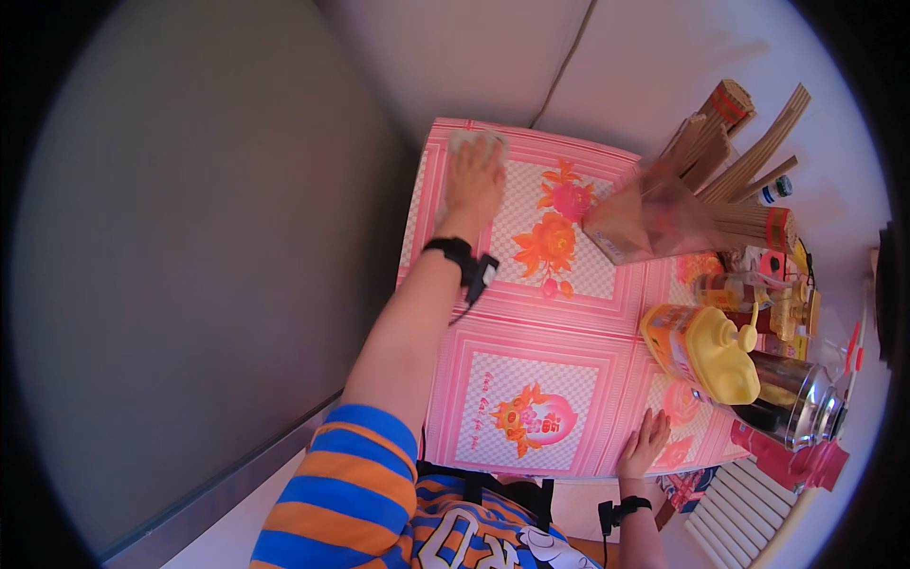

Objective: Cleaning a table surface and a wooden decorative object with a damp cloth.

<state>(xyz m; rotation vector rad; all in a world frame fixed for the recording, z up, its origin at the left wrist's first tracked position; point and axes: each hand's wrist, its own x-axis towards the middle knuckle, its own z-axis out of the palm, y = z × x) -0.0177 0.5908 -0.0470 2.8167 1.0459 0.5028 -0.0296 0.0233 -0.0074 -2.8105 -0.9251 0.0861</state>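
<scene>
My left hand (474,181) presses flat on a pale cloth (461,137) at the far left corner of a table with a pink floral tablecloth (526,334). Most of the cloth is hidden under the palm and fingers. At the near edge, right of the middle, my right hand (645,444) rests on the tablecloth with its fingers a little apart and nothing in it. A yellow pump bottle (700,348) stands a short way beyond my right hand. Both wrists wear a black band with a small device and cable.
A clear plastic bag (640,220) with bundled brown sticks (753,224) lies at the back right. Beside the pump bottle are a metal vacuum flask (796,402), glass jars (789,313) and a pink container (789,455). A wall borders the far side; a large grey panel (206,235) borders the left; a white radiator (739,505) is at the lower right.
</scene>
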